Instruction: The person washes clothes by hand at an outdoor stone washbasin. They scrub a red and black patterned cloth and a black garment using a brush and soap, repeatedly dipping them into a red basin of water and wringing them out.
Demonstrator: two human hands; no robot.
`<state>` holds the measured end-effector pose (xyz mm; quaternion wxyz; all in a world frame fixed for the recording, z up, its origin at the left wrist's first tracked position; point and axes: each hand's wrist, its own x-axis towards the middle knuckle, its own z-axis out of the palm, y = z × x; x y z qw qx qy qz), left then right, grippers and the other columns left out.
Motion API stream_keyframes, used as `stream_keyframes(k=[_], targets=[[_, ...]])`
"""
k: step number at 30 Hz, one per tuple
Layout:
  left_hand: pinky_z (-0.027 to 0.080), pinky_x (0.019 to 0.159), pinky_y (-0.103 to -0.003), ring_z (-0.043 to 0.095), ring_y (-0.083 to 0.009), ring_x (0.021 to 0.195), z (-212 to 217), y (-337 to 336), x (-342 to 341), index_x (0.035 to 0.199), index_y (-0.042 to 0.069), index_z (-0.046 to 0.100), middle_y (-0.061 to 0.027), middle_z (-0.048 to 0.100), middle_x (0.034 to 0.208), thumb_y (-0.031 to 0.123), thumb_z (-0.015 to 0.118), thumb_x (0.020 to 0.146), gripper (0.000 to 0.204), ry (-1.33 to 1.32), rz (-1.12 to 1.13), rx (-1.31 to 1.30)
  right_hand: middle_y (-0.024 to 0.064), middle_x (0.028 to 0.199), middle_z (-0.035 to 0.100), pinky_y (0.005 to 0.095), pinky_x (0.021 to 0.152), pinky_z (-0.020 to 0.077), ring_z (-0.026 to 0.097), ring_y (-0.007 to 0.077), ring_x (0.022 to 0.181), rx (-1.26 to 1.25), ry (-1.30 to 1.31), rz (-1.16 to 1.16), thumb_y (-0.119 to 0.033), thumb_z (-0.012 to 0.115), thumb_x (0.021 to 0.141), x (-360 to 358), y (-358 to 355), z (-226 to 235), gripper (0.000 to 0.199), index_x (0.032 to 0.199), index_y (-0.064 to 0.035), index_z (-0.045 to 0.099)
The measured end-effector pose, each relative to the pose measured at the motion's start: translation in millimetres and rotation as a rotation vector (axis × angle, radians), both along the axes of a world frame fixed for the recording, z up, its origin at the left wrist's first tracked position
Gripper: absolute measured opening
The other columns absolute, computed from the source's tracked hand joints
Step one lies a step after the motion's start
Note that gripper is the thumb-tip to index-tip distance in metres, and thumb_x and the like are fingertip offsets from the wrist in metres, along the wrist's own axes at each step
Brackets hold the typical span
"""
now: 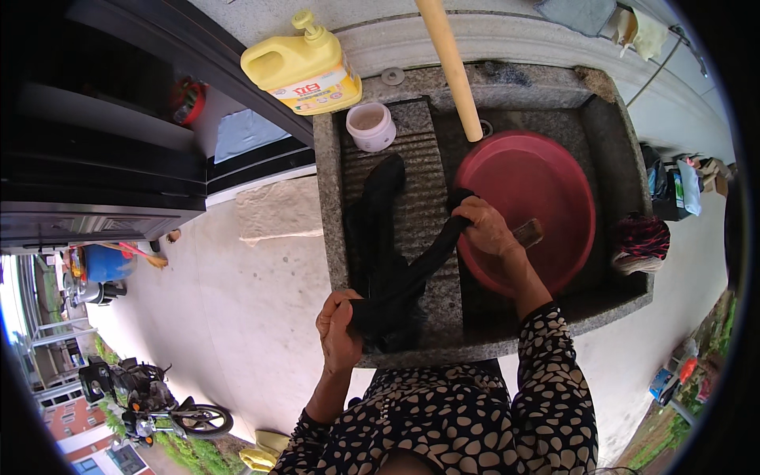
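A wet black garment (388, 253) lies stretched over the ribbed stone washboard (423, 202) of an outdoor stone sink (328, 206). My left hand (339, 332) grips its near end at the sink's front edge. My right hand (487, 229) clutches its other end at the rim of a red plastic basin (546, 190), pulling the cloth taut between both hands. A wooden brush (529, 232) lies in the basin just beyond my right hand.
A yellow detergent jug (305, 71) and a small white tub (370, 127) stand at the sink's far left. A pale wooden pole (453, 67) leans over the basin. A red-and-black bundle (640, 241) sits on the sink's right edge. A motorbike (154, 400) is parked lower left.
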<state>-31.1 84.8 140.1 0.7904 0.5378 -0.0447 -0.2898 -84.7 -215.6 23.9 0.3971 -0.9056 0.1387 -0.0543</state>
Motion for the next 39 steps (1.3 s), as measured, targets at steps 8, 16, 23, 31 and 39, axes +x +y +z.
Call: stream_keyframes(k=[8, 16, 23, 31, 39], targets=[[0.039, 0.063, -0.02, 0.047, -0.0059, 0.07, -31, -17, -18, 0.085, 0.002, 0.058, 0.0028, 0.053, 0.074, 0.016, 0.066, 0.086, 0.016, -0.187, -0.093, 0.65, 0.0153, 0.111, 0.052, 0.0403, 0.083, 0.0478, 0.053, 0.034, 0.104, 0.111, -0.312, -0.132, 0.006, 0.061, 0.073, 69, 0, 42, 0.049, 0.119, -0.0083, 0.052], [0.045, 0.068, -0.032, 0.053, -0.017, 0.067, -21, 1, 3, 0.091, 0.004, 0.064, -0.0042, 0.052, 0.074, 0.013, 0.067, 0.082, 0.013, -1.138, 0.147, 1.296, 0.014, 0.1, 0.054, 0.0445, 0.076, 0.0476, 0.055, 0.0351, 0.096, -0.038, -0.092, -0.451, -0.002, 0.061, 0.077, 30, 15, -49, 0.026, 0.102, -0.0076, 0.06], [0.043, 0.056, -0.032, 0.053, -0.0162, 0.064, -30, -14, 28, 0.087, 0.004, 0.063, -0.0079, 0.056, 0.073, 0.015, 0.071, 0.077, 0.017, -0.707, -0.286, 1.231, 0.015, 0.09, 0.056, 0.0426, 0.07, 0.0481, 0.059, 0.0349, 0.08, -0.077, -0.182, -0.416, -0.003, 0.058, 0.079, 14, -4, -45, 0.016, 0.095, -0.0054, 0.059], [0.042, 0.072, -0.034, 0.054, -0.0244, 0.079, -22, -29, 34, 0.084, 0.003, 0.056, -0.0086, 0.056, 0.077, 0.005, 0.061, 0.084, 0.005, -0.967, -0.153, 0.797, 0.0215, 0.088, 0.061, 0.0449, 0.076, 0.0458, 0.059, 0.041, 0.084, -0.002, -0.071, -0.644, -0.013, 0.046, 0.083, -64, -114, 23, 0.02, 0.097, -0.0013, 0.053], [0.039, 0.07, -0.02, 0.048, -0.0047, 0.077, -19, -31, 41, 0.089, 0.006, 0.052, 0.0031, 0.053, 0.081, 0.016, 0.047, 0.097, 0.014, -0.073, 0.025, 0.309, 0.0094, 0.083, 0.06, 0.0327, 0.065, 0.0466, 0.059, 0.0204, 0.075, 0.36, -0.038, -0.752, -0.021, 0.053, 0.084, -86, -166, 12, 0.022, 0.094, -0.0032, 0.06]])
